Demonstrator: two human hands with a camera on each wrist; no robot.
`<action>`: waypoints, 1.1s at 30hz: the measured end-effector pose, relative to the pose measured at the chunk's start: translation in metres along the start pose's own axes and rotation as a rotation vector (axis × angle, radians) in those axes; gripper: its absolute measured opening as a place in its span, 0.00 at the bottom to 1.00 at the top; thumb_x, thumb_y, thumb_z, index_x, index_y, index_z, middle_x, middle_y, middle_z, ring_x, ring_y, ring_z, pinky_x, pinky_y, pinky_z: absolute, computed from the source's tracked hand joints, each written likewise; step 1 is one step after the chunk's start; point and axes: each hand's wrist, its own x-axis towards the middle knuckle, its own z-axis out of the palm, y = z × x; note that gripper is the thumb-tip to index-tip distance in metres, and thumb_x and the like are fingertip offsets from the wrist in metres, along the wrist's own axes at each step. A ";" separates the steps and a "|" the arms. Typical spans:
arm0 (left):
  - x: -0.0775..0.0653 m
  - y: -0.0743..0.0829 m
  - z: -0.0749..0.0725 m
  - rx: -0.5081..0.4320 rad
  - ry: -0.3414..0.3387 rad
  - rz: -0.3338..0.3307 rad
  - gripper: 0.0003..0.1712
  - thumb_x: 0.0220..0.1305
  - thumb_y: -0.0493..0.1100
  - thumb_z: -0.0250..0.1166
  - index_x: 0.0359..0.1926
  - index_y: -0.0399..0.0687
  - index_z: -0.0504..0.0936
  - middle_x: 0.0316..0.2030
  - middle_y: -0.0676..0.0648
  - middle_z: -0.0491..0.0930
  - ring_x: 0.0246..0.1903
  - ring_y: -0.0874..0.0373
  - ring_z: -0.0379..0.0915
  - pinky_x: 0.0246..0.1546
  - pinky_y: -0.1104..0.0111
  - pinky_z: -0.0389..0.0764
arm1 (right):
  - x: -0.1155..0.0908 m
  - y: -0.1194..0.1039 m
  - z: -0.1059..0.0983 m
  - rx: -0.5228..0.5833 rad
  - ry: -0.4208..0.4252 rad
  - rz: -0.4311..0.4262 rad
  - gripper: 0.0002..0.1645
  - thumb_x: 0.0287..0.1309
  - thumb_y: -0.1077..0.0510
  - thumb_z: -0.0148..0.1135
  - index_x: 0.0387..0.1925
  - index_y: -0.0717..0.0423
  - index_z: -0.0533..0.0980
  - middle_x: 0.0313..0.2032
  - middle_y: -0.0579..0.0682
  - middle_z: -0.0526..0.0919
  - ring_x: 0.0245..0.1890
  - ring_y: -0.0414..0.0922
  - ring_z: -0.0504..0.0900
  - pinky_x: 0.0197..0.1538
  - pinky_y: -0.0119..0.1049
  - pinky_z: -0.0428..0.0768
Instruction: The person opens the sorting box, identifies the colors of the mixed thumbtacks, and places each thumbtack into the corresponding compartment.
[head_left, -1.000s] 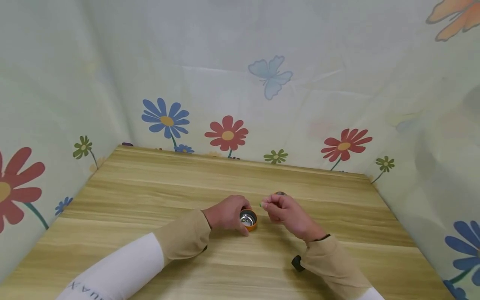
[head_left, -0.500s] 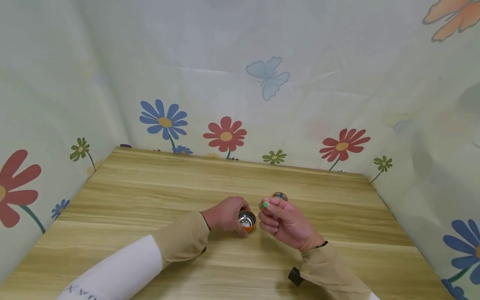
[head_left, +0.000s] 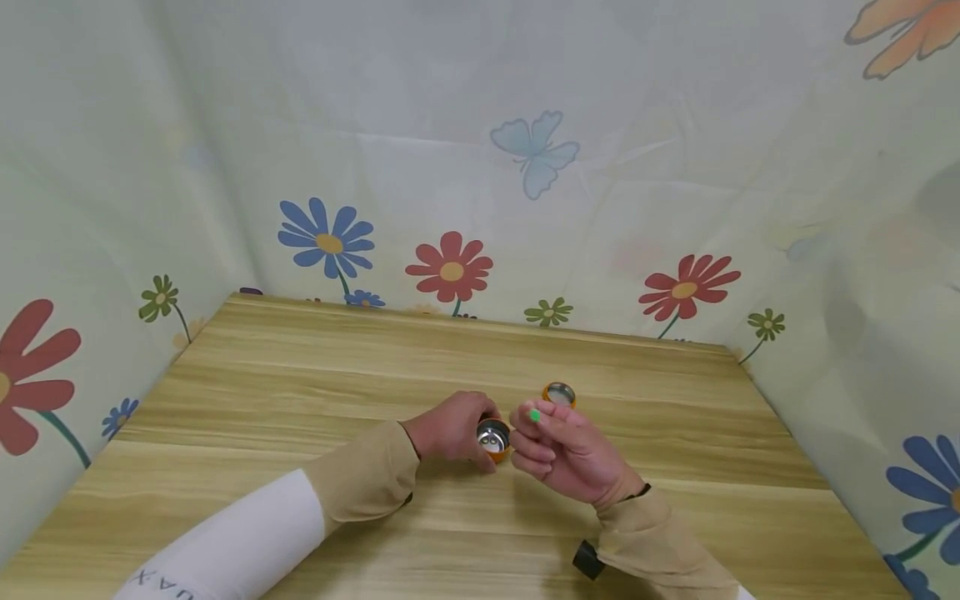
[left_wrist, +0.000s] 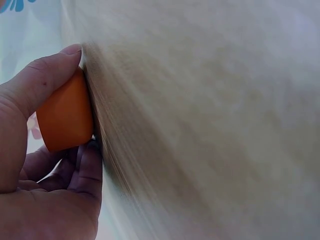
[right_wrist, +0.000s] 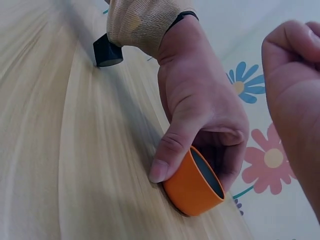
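Note:
My left hand (head_left: 450, 427) grips a small round orange cup (head_left: 498, 456) that stands on the wooden table. Its inside is dark at the rim and silvery at the bottom, where small round shapes show. In the left wrist view, thumb and fingers curl around the orange wall (left_wrist: 67, 112). Close to the cup's right side, my right hand (head_left: 573, 458) pinches a small bright green piece (head_left: 535, 415) between thumb and forefinger, the palm partly turned up. The piece's exact kind is too small to tell. The right wrist view does not show it.
A second orange-rimmed round container (head_left: 560, 393) with a greyish inside sits just behind my right hand, partly hidden. Flower-printed cloth walls (head_left: 600, 208) rise at the back and sides of the wooden table (head_left: 315, 358). A black device (head_left: 588, 560) hangs under my right wrist.
My right hand has rolled palm upward and shifted slightly down toward the cup, bringing the green piece into clear view. More of the container behind it shows. My left hand keeps its grip.

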 end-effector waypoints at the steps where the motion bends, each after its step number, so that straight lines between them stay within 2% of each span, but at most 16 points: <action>1: 0.000 0.000 0.000 0.002 0.002 0.001 0.29 0.33 0.48 0.81 0.37 0.44 0.77 0.31 0.55 0.74 0.31 0.63 0.71 0.33 0.77 0.71 | 0.000 0.000 0.000 0.003 -0.012 -0.002 0.16 0.75 0.60 0.34 0.26 0.51 0.57 0.26 0.46 0.52 0.20 0.39 0.51 0.29 0.29 0.57; 8: 0.001 0.000 0.000 -0.003 0.011 0.016 0.29 0.32 0.47 0.81 0.36 0.44 0.77 0.31 0.54 0.74 0.31 0.61 0.71 0.32 0.76 0.71 | 0.000 0.003 0.005 0.026 -0.086 -0.002 0.11 0.74 0.55 0.39 0.33 0.51 0.63 0.27 0.45 0.51 0.21 0.38 0.53 0.29 0.29 0.57; 15: 0.002 -0.002 0.003 0.003 0.019 0.010 0.29 0.31 0.47 0.81 0.36 0.44 0.77 0.31 0.53 0.74 0.30 0.63 0.70 0.31 0.76 0.72 | 0.003 0.006 0.010 0.019 -0.143 -0.016 0.09 0.73 0.55 0.39 0.39 0.51 0.67 0.27 0.45 0.51 0.21 0.37 0.55 0.28 0.28 0.58; 23: 0.002 0.000 0.002 -0.008 0.015 -0.016 0.28 0.31 0.46 0.82 0.34 0.47 0.77 0.29 0.56 0.73 0.28 0.64 0.69 0.29 0.75 0.72 | 0.007 0.011 0.014 0.038 -0.180 -0.004 0.08 0.73 0.53 0.41 0.39 0.50 0.66 0.27 0.44 0.51 0.21 0.37 0.55 0.28 0.27 0.59; 33: 0.002 0.001 0.001 0.025 0.014 -0.012 0.26 0.32 0.47 0.81 0.33 0.48 0.77 0.29 0.55 0.74 0.28 0.65 0.69 0.29 0.76 0.72 | 0.009 0.015 0.014 0.083 -0.215 -0.003 0.07 0.73 0.52 0.41 0.40 0.49 0.66 0.27 0.44 0.50 0.22 0.37 0.54 0.29 0.26 0.59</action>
